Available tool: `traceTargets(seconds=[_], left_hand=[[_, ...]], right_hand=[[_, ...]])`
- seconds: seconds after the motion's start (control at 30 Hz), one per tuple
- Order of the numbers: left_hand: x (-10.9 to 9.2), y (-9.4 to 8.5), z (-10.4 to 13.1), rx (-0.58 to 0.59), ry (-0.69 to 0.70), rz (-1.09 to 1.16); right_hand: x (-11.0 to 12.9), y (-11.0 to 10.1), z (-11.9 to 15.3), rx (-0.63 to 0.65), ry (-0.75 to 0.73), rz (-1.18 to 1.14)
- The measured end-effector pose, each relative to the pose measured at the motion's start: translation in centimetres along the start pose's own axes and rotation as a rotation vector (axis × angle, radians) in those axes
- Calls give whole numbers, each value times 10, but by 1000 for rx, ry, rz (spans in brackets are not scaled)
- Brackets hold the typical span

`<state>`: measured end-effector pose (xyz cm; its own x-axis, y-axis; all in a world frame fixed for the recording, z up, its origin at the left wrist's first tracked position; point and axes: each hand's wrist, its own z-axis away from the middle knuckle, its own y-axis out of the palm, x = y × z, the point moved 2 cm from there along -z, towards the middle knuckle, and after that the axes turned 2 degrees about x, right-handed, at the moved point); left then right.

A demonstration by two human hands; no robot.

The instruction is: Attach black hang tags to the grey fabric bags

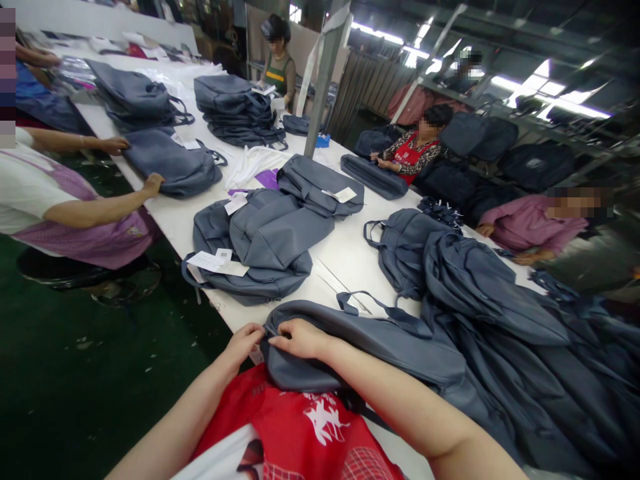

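Note:
A grey-blue backpack (380,343) lies on its side along the table's near edge, close to my red apron. Its handle and a strap stick up on the far side. At its left end my left hand (246,343) pinches the edge of the bag with closed fingers. Right beside it, my right hand (299,338) has its fingers closed on the same end, thumb and forefinger toward the seam. Whatever small part lies between the fingertips is hidden.
Tagged backpacks (270,240) lie ahead on the white table (340,267). More bags (480,293) are heaped at the right. A metal post (323,87) rises from the table. Co-workers sit and stand around it; one at the left handles a backpack (173,162).

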<state>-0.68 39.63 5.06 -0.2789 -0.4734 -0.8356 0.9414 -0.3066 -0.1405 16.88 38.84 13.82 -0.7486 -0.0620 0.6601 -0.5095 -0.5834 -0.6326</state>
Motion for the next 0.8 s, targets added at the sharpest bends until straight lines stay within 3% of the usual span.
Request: traceTargets(seconds=[0.1,0.2,0.43,0.63,0.73,0.8], left_hand=[[-5,0,3,-4,50,-49],[-14,0,12,-83,164,-158],[-19,8,40,-195,432,-513],[-9,6,38,-172,463,-641],[-9,-2,34,-98,466,-664],[-18,-8,35,-105,496,-635]], right_hand=[[1,5,-2,-27,88,-17],[3,10,-8,-7,82,15],[3,11,-21,237,43,107],[5,15,-22,375,112,168],[13,11,-3,334,176,162],[20,0,24,217,205,199]])
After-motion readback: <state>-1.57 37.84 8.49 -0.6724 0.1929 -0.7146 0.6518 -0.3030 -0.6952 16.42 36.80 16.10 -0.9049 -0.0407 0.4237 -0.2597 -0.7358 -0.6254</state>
